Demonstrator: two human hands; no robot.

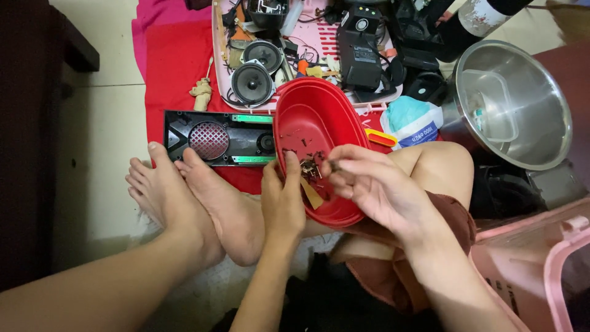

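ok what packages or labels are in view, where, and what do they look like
White plastic packet with a blue printed band, right of the red tub, crumpled, teal inside.
Pale label on a dark bottle, top right, lying slanted.
White sticker on a black device, in the pink tray.

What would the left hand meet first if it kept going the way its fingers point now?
Probably the red oval bowl: the left hand points up the picture, its fingertips already at the bowl's near rim among small scraps. Beyond the bowl lies the pink tray of speaker parts, though depth is hard to judge.
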